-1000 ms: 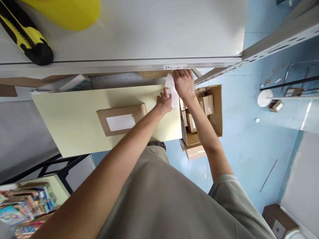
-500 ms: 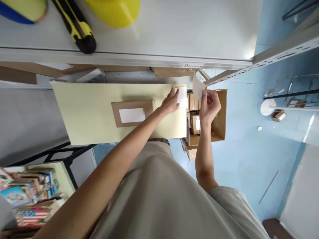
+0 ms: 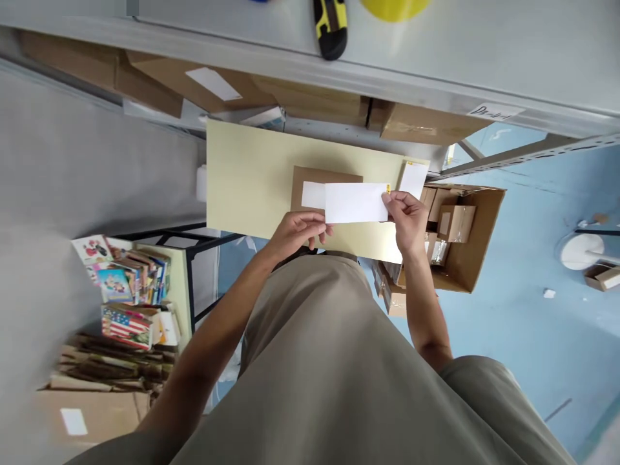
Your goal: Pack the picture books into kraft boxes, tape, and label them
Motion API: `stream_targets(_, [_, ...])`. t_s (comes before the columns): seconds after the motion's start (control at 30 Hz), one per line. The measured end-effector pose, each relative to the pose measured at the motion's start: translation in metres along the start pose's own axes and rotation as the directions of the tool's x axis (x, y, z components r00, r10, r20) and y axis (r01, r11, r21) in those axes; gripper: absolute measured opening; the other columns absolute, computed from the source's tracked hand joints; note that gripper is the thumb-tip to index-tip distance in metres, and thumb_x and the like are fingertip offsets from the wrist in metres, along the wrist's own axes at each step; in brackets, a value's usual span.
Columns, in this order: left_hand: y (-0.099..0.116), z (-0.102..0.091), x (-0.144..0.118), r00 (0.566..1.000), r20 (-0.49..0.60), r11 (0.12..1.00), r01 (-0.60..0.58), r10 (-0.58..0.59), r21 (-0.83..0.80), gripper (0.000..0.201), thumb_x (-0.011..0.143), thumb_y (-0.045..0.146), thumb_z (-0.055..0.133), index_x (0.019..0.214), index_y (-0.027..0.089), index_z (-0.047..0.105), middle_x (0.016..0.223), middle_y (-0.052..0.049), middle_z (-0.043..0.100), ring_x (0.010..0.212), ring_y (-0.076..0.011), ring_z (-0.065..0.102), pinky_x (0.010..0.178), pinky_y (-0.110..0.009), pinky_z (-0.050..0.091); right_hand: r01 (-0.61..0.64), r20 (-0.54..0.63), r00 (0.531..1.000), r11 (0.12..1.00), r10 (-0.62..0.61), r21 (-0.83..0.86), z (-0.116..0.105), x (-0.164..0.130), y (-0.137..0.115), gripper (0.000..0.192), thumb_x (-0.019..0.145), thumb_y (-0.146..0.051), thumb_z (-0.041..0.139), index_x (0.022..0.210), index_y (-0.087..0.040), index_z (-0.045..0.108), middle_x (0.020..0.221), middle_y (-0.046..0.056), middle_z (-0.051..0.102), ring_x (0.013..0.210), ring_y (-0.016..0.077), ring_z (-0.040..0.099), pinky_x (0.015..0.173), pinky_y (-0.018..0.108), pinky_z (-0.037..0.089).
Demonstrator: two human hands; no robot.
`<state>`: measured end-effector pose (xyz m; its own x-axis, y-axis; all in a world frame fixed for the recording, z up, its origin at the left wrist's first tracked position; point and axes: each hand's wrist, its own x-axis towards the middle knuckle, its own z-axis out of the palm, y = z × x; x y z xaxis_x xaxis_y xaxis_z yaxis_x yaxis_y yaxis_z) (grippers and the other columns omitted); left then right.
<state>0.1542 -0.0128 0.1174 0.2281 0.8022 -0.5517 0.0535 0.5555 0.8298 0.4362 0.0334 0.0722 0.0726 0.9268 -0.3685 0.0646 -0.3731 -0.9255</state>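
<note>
A blank-looking white label (image 3: 357,203) with a small yellow mark at its right end is held out flat above the small cardboard box (image 3: 301,184). My right hand (image 3: 407,218) pinches the label's right end between thumb and fingers. At its lower left corner, my left hand (image 3: 301,234) has its fingertips closed on the edge. Part of the box top, with a white label on it, is covered by the held one. The box lies on a pale yellow board (image 3: 247,174). More white labels (image 3: 413,177) with a yellow mark lie at the board's right end.
An open carton (image 3: 477,258) holding small boxes stands right of the board. Above is a grey shelf (image 3: 465,58) with a box cutter (image 3: 331,32) near its edge. Books (image 3: 140,274) and a carton of cardboard (image 3: 97,413) are at lower left.
My left hand has left the labels at the board's right end and moved left to the held label. My right hand has brought the label down and left, over the box. The view has shifted.
</note>
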Motion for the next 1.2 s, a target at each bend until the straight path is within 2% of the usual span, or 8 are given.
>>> stream_targets(0.2, [-0.005,-0.028,-0.024,0.996,-0.051,0.997,-0.074,0.074,-0.002,0.028,0.086,0.045,0.085,0.085,0.019,0.077,0.089,-0.011,0.084,0.069,-0.0187,0.075,0.049,-0.025,0.052,0.021,0.101,0.995,0.999,-0.016,-0.046,0.033,-0.009,-0.008,0.051,0.09,-0.076,0.087,0.1,-0.027,0.078,0.073,-0.003,0.07,0.067,0.0176,0.067,0.064,0.034,0.064])
stream_targets(0.47, [-0.011,-0.08,-0.047,0.992,-0.009,0.992,-0.128,0.128,0.008,0.029,0.084,0.047,0.083,0.082,0.019,0.077,0.085,-0.01,0.083,0.07,-0.0193,0.075,0.05,-0.026,0.053,0.007,0.11,0.994,0.995,0.004,-0.095,0.086,-0.025,-0.011,0.056,0.084,-0.079,0.091,0.1,-0.027,0.08,0.078,-0.002,0.075,0.068,0.0169,0.067,0.061,0.033,0.059])
stream_targets(0.57, [-0.018,-0.107,-0.056,0.989,0.023,0.989,-0.149,0.148,0.01,0.03,0.083,0.049,0.083,0.082,0.019,0.079,0.084,-0.01,0.084,0.07,-0.0204,0.076,0.051,-0.027,0.054,0.034,0.131,0.991,0.99,-0.016,-0.137,0.119,-0.032,-0.008,0.059,0.085,-0.082,0.087,0.104,-0.026,0.079,0.08,-0.001,0.076,0.07,0.0172,0.067,0.063,0.033,0.059])
stream_targets(0.67, [-0.028,-0.137,-0.065,0.987,0.033,0.987,-0.161,0.16,0.01,0.03,0.083,0.05,0.083,0.083,0.02,0.08,0.085,-0.01,0.084,0.072,-0.0211,0.077,0.053,-0.028,0.056,0.095,0.137,0.989,0.96,-0.06,-0.263,0.16,-0.046,-0.011,0.054,0.092,-0.077,0.083,0.11,-0.026,0.079,0.091,0.004,0.08,0.083,0.0207,0.074,0.074,0.036,0.064])
stream_targets(0.77, [-0.037,-0.166,-0.075,0.985,0.023,0.985,-0.169,0.169,0.016,0.032,0.085,0.051,0.083,0.085,0.02,0.081,0.086,-0.01,0.085,0.074,-0.0212,0.078,0.055,-0.027,0.058,0.21,0.134,0.976,0.897,-0.17,-0.389,0.204,-0.075,-0.029,0.04,0.101,-0.066,0.078,0.112,-0.028,0.08,0.111,0.008,0.084,0.104,0.0249,0.078,0.092,0.042,0.068])
stream_targets(0.83, [-0.041,-0.185,-0.082,0.982,0.027,0.982,-0.185,0.185,0.025,0.033,0.086,0.052,0.082,0.086,0.02,0.081,0.085,-0.009,0.084,0.075,-0.0212,0.078,0.059,-0.027,0.059,0.268,0.205,0.958,0.876,-0.199,-0.402,0.233,-0.099,-0.045,0.032,0.107,-0.06,0.072,0.111,-0.029,0.081,0.115,0.007,0.084,0.108,0.0248,0.079,0.097,0.043,0.068])
stream_targets(0.97, [-0.046,-0.222,-0.094,0.971,0.074,0.971,-0.232,0.228,0.059,0.032,0.089,0.051,0.08,0.084,0.02,0.08,0.081,-0.007,0.082,0.076,-0.0203,0.076,0.063,-0.028,0.059,0.344,0.373,0.906,0.859,-0.198,-0.379,0.282,-0.138,-0.067,0.024,0.11,-0.052,0.072,0.104,-0.03,0.081,0.109,0.005,0.084,0.103,0.0242,0.08,0.095,0.042,0.068])
stream_targets(1.2, [-0.055,-0.269,-0.105,0.957,0.148,0.958,-0.267,0.251,0.106,0.029,0.09,0.049,0.075,0.084,0.022,0.08,0.08,-0.005,0.08,0.072,-0.0175,0.07,0.061,-0.026,0.052,0.305,0.359,0.925,0.814,-0.128,-0.495,0.339,-0.157,-0.064,0.018,0.108,-0.042,0.072,0.1,-0.03,0.081,0.103,0.003,0.086,0.097,0.0242,0.082,0.09,0.04,0.068])
